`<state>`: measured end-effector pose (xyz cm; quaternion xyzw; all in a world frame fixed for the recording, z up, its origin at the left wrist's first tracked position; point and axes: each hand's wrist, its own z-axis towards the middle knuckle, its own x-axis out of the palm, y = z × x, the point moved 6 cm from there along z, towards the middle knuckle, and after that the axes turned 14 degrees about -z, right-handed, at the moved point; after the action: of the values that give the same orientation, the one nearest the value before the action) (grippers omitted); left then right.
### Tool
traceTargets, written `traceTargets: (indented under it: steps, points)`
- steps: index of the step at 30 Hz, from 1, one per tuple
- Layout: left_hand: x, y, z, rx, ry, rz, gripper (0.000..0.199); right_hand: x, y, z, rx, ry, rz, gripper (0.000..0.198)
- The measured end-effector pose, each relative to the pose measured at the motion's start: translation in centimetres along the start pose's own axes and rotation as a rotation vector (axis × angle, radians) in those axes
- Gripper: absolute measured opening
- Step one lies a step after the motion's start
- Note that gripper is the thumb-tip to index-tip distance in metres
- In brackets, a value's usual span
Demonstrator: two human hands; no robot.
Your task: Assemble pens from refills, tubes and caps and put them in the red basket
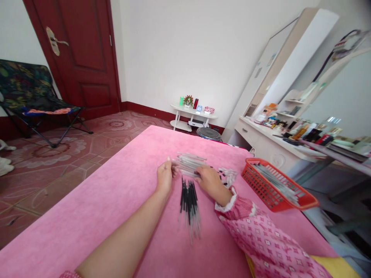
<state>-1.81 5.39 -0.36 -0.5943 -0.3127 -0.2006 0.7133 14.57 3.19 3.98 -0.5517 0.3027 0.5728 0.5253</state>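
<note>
Chair (29, 87) with dark patterned fabric stands at far left, near a red door (87, 50); pink cloth (136, 173) spreads below the hands; the left hand (165, 175) is half closed, fingers curled at the left ends of the grey sticks (189, 162), though blur hides whether it grips any; these lie crosswise in a loose pile between both hands; nearer the person, dark sticks (189, 199) lie lengthwise in a fanned bundle, pale ends toward the person; the right hand (211, 180) is partly open, fingers bent at the pile's right end, and I cannot tell if it has hold of any; small bits (228, 177), clear and black, lie just beyond it; farther right, an orange basket (262, 191) holds more sticks; a dresser (246, 129) stands behind, crowded with bottles.
</note>
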Motion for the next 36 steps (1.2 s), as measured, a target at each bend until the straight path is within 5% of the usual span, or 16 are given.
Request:
traceTargets:
  steps: [9,16,21,29,36]
  points:
    - [1.3,-0.7,-0.9,0.059,0.223,0.215,0.039,-0.7,-0.6,-1.4,0.191,-0.140,0.225,0.020]
    - [3.1,-0.4,-2.5,-0.088,0.390,0.152,0.026,-2.9,1.0,-1.8,0.053,-0.290,0.427,0.022]
    - [1.8,-0.2,-1.3,-0.146,0.266,-0.095,0.026,-4.5,2.1,-2.5,0.041,-0.330,0.459,0.019]
    - [-1.0,0.1,1.0,-0.219,-0.047,-0.444,0.010,-3.5,9.0,-5.5,-0.619,0.053,0.369,0.017]
    - [-0.2,0.8,0.6,-0.267,-0.034,-0.474,0.005,-4.2,9.9,-6.1,-0.717,-0.029,0.302,0.014]
